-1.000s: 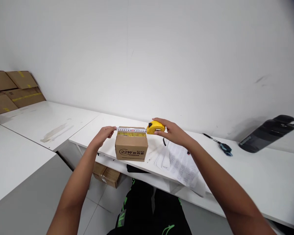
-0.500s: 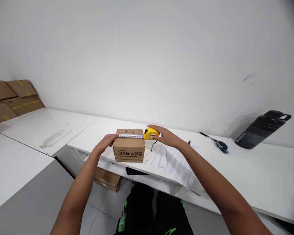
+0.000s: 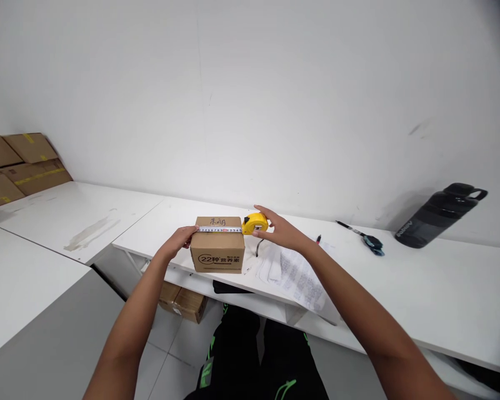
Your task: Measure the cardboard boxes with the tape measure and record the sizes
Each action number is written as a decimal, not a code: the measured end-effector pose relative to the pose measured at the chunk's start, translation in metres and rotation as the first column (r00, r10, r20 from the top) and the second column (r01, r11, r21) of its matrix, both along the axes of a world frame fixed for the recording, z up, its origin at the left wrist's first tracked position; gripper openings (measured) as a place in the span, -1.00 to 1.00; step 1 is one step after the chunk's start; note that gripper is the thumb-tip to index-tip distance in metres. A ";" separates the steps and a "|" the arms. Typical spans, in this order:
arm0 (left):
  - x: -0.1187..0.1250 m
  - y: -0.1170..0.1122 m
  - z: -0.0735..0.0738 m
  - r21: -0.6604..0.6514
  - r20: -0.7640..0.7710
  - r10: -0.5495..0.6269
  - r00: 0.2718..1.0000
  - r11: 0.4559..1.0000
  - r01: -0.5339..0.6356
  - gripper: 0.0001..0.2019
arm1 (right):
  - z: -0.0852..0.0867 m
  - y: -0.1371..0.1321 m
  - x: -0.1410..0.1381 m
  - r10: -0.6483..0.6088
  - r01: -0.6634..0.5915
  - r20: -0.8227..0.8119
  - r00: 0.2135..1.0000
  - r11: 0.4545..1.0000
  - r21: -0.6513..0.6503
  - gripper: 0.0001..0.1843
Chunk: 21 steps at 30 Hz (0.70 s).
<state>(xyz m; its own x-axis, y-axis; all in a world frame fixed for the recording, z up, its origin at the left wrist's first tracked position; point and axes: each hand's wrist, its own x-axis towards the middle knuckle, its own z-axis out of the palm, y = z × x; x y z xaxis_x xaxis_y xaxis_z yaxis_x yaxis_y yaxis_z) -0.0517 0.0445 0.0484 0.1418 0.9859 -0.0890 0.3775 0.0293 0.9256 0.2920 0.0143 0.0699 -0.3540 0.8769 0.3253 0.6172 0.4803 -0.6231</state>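
Observation:
A small brown cardboard box (image 3: 218, 251) with printed text stands near the front edge of the white table (image 3: 400, 289). A white tape blade (image 3: 220, 229) lies stretched across the box's top front edge. My left hand (image 3: 182, 236) pinches the blade's end at the box's left corner. My right hand (image 3: 277, 229) grips the yellow tape measure case (image 3: 255, 223) just beyond the box's right corner.
Printed paper sheets (image 3: 294, 272) lie right of the box. Farther right lie a pen (image 3: 346, 227), a small dark object (image 3: 373, 243) and a black water bottle (image 3: 439, 214) on its side. Cardboard boxes (image 3: 20, 164) are stacked far left; another box (image 3: 183, 303) sits under the table.
Both hands lowered the stretched tape from above the box onto its top edge. The tape case moved a little left, closer to the box's right corner.

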 end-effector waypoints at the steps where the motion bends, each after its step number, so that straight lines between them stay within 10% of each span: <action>1: 0.001 0.000 -0.001 0.006 0.009 0.002 1.000 1.000 -0.002 -0.47 | -0.002 0.002 0.004 -0.012 0.011 -0.048 0.999 1.000 -0.003 -0.25; 5: 0.004 0.001 -0.008 0.041 0.050 0.060 0.997 0.997 -0.062 -0.45 | -0.020 0.018 0.041 -0.268 0.272 -0.056 0.962 0.959 0.080 -0.47; 11: 0.010 0.003 -0.013 0.059 0.140 0.111 0.984 0.991 -0.120 -0.46 | -0.064 0.037 0.125 -0.473 0.541 0.633 0.613 0.835 0.100 -0.43; 21: 0.014 0.010 -0.017 0.028 0.207 0.248 0.946 0.965 -0.259 -0.50 | -0.110 0.038 0.185 -0.518 0.571 0.491 0.700 0.820 0.050 -0.75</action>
<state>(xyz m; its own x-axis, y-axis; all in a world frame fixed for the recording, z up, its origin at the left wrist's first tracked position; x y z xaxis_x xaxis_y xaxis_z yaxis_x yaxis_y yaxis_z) -0.0373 0.0550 0.0316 -0.1040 0.9941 -0.0302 0.1710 0.0478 0.9841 0.4773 0.0528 -0.0402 0.1129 0.9817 0.1531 0.9735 -0.0785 -0.2146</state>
